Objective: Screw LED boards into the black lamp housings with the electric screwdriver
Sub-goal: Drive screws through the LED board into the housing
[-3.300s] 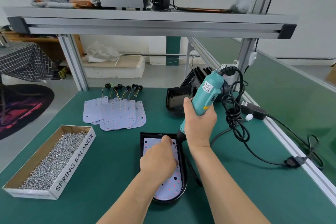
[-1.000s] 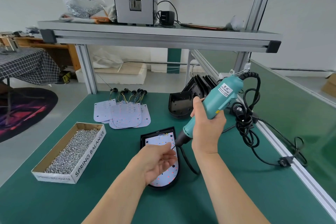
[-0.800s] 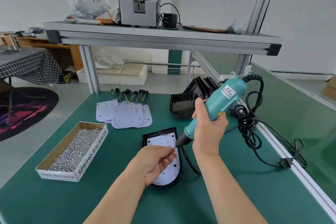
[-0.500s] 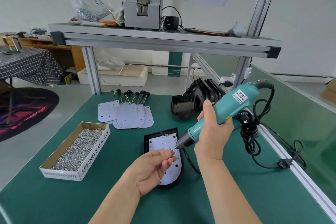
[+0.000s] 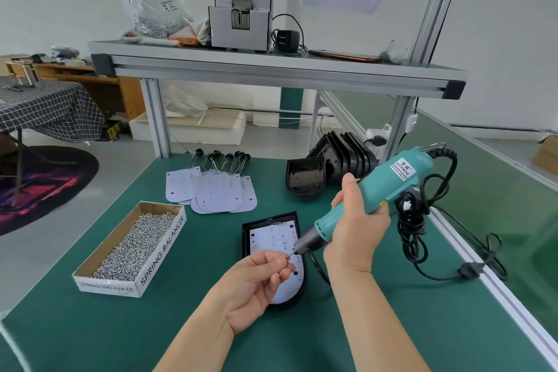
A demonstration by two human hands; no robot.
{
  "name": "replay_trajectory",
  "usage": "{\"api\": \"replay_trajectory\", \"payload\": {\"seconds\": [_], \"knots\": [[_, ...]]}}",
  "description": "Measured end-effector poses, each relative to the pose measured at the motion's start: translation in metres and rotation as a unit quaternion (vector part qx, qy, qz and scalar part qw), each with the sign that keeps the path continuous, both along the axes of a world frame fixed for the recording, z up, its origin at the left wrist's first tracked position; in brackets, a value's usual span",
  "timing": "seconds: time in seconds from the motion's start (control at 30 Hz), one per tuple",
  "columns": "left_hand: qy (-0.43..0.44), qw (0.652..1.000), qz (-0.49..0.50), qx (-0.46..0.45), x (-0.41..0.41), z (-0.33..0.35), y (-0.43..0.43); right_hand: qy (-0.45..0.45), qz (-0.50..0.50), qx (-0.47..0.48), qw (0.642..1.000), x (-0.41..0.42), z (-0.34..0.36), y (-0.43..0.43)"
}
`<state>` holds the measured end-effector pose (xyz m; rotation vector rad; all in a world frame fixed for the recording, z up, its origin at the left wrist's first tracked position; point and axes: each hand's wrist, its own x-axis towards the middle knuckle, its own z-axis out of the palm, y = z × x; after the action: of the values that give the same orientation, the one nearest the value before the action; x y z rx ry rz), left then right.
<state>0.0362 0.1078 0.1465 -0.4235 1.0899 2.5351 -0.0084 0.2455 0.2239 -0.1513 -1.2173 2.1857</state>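
A person's right hand [image 5: 356, 232] grips a teal electric screwdriver [image 5: 380, 187], fingers wrapped around its barrel. The tool is tilted, nose down and to the left, above a green workbench [image 5: 90, 329]. The left hand [image 5: 256, 284], palm up with fingers curled, closes thumb and forefinger on the tip of the bit [image 5: 292, 253]; what else, if anything, they pinch there is too small to tell. Below the hands 1 black lamp housing [image 5: 246, 238] lies flat on the bench, with a white LED board [image 5: 268, 238] seated inside it and partly hidden by the left hand. To the left stands an open cardboard box [image 5: 163, 248] heaped with silver screws [image 5: 133, 244]. Behind the box, spare LED boards [image 5: 220, 193] with wired leads are fanned out, and a row of empty black housings [image 5: 305, 178] leans at the rear right. The screwdriver's black cord [image 5: 413, 232] coils on the bench just beside the right hand.
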Motion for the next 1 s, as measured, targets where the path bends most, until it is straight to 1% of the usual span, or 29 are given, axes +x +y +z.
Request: {"api": "replay_trajectory", "payload": {"seconds": [0.17, 0.43, 0.53, 0.63, 0.7, 0.73, 0.77, 0.83, 0.87, 0.9, 1.0], "knots": [[0.032, 0.999, 0.021, -0.005, 0.003, -0.001, 0.004, -0.035, -0.020, -0.036, 0.999, -0.002, -0.005, 0.004], [0.093, 0.991, 0.076, -0.061, 0.008, -0.006, 0.013, -0.071, -0.029, -0.057, 0.995, -0.003, -0.012, 0.005], [0.098, 0.991, 0.067, -0.065, 0.010, -0.005, 0.012, -0.068, -0.026, -0.056, 0.996, -0.002, -0.011, 0.004], [0.116, 0.989, 0.023, -0.089, 0.010, -0.002, 0.002, -0.055, -0.019, -0.055, 0.997, 0.000, -0.008, 0.003], [0.110, 0.983, 0.026, -0.144, 0.007, -0.004, -0.013, -0.050, -0.017, -0.050, 0.997, 0.001, -0.007, 0.003], [0.089, 0.977, 0.055, -0.184, 0.004, -0.005, -0.022, -0.048, -0.019, -0.047, 0.998, 0.001, -0.007, 0.004], [0.058, 0.966, 0.097, -0.234, -0.001, -0.009, -0.033, -0.045, -0.021, -0.044, 0.998, 0.001, -0.007, 0.004], [-0.013, 0.925, 0.154, -0.347, -0.013, -0.021, -0.053, -0.035, -0.026, -0.038, 0.998, 0.001, -0.007, 0.006], [-0.034, 0.907, 0.148, -0.392, -0.017, -0.024, -0.059, -0.029, -0.025, -0.034, 0.999, 0.001, -0.007, 0.006], [-0.037, 0.897, 0.121, -0.424, -0.021, -0.025, -0.061, -0.023, -0.023, -0.029, 0.999, 0.001, -0.008, 0.005], [-0.014, 0.869, 0.015, -0.494, -0.034, -0.019, -0.051, -0.014, -0.017, 0.004, 1.000, 0.001, -0.011, 0.000]]}}
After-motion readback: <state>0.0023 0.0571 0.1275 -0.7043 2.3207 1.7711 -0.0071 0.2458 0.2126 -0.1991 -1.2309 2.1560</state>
